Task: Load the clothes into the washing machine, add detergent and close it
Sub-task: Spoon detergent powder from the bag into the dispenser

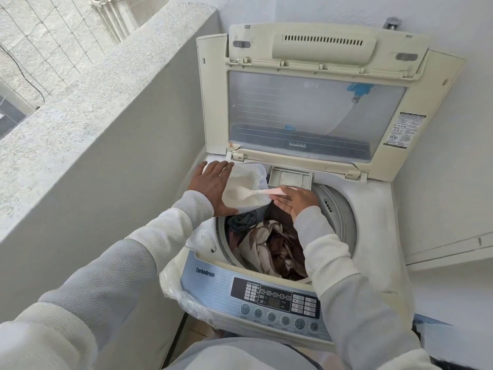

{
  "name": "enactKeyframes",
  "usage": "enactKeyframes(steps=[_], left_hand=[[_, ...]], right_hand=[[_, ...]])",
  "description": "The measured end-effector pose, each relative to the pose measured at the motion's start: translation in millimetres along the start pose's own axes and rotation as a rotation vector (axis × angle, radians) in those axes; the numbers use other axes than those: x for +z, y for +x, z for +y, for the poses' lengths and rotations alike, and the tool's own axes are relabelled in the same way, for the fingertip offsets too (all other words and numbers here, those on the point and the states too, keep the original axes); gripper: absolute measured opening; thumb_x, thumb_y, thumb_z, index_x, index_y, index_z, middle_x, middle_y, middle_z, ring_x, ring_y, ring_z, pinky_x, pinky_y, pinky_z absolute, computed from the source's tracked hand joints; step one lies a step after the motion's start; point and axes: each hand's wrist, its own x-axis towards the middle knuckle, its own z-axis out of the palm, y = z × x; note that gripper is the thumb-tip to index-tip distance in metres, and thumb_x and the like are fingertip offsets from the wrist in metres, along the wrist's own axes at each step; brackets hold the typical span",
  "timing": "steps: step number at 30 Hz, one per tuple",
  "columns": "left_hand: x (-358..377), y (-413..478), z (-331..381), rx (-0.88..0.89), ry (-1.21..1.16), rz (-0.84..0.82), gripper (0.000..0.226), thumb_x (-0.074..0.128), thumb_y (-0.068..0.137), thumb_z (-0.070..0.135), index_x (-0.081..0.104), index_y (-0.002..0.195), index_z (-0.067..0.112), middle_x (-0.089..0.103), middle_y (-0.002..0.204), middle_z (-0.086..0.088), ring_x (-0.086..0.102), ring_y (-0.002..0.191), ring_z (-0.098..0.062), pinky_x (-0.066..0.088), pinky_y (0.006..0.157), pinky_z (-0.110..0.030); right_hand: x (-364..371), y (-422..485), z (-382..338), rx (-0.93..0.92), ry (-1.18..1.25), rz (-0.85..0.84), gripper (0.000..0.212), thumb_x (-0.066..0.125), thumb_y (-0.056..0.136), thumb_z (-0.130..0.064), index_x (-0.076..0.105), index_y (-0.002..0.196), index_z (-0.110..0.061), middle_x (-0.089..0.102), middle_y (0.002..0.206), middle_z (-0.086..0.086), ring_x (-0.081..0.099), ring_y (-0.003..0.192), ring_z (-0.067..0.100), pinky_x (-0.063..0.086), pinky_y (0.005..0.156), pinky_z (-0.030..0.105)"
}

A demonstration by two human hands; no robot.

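over the back left edge of the open washing machine (373, 209), the left hand (210, 186) holds a clear plastic container (260, 173) of white detergent powder (237, 194), palm against its side, fingers spread along the far edge and thumb hooked round the near corner; the container is tilted, its open mouth facing right, and hangs partly above the drum; the right hand (296, 200) pinches the handle of a pink scoop (264, 192) between thumb and fingers, and the scoop's bowl lies in the powder inside the container (how full the bowl is cannot be told); below both hands the clothes (269, 244) lie heaped in the drum, a brown and cream patterned fabric on top and a dark grey piece toward the left; the lid (314, 113) stands raised against the wall behind, its clear window facing the camera; just beyond the right hand a small drawer (289, 177) sits in the rim at the back; the control panel (277, 300) with its buttons and dark display runs along the near edge; crinkled plastic wrap (186, 303) clings to the machine's front left corner; a rough concrete ledge (93, 108) runs along the left
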Motion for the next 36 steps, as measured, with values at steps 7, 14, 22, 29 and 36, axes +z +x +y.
enactKeyframes(steps=[7, 14, 22, 29, 36], left_hand=[[-2.7, 0.7, -0.1, -0.027, -0.011, -0.011, 0.123, 0.058, 0.059, 0.082, 0.010, 0.151, 0.014, 0.024, 0.153, -0.003, 0.022, 0.141, -0.023, 0.009, 0.118, -0.042], [-3.8, 1.6, 0.8, -0.021, 0.005, -0.019, 0.123, 0.056, 0.060, 0.083, 0.009, 0.151, 0.015, 0.023, 0.154, -0.002, 0.021, 0.141, -0.023, 0.009, 0.118, -0.041], [-7.8, 6.1, 0.3, -0.055, -0.045, -0.032, 0.124, 0.060, 0.059, 0.081, 0.010, 0.151, 0.015, 0.022, 0.156, -0.002, 0.021, 0.142, -0.022, 0.007, 0.118, -0.040], [-7.9, 9.6, -1.4, -0.063, -0.072, -0.024, 0.126, 0.062, 0.057, 0.081, 0.011, 0.151, 0.016, 0.025, 0.155, -0.001, 0.023, 0.142, -0.021, 0.011, 0.118, -0.040], [-8.2, 9.9, -2.9, -0.057, -0.076, -0.011, 0.125, 0.063, 0.055, 0.081, 0.013, 0.151, 0.016, 0.027, 0.154, -0.001, 0.024, 0.141, -0.021, 0.013, 0.117, -0.039]], right_hand=[[-7.4, 3.9, -3.9, -0.029, -0.004, 0.036, 0.018, 0.066, 0.088, -0.003, 0.062, 0.104, 0.004, 0.069, 0.096, 0.024, 0.074, 0.066, 0.022, 0.055, 0.053, 0.023], [-14.5, 6.8, -4.6, -0.035, 0.010, 0.039, 0.005, 0.064, 0.089, -0.002, 0.063, 0.091, 0.002, 0.070, 0.088, 0.021, 0.073, 0.065, 0.022, 0.055, 0.052, 0.022], [-23.6, 11.4, -31.3, -0.119, 0.064, 0.038, 0.015, 0.062, 0.089, 0.000, 0.060, 0.102, 0.007, 0.067, 0.097, 0.025, 0.072, 0.062, 0.022, 0.056, 0.053, 0.022], [-38.6, 11.7, -63.7, -0.178, 0.122, 0.043, 0.002, 0.061, 0.089, 0.002, 0.059, 0.088, 0.002, 0.070, 0.079, 0.019, 0.073, 0.062, 0.023, 0.057, 0.055, 0.023], [-65.6, 24.9, -80.8, -0.171, 0.182, 0.121, 0.001, 0.061, 0.088, 0.001, 0.060, 0.089, 0.002, 0.071, 0.072, 0.016, 0.073, 0.062, 0.023, 0.057, 0.054, 0.023]])
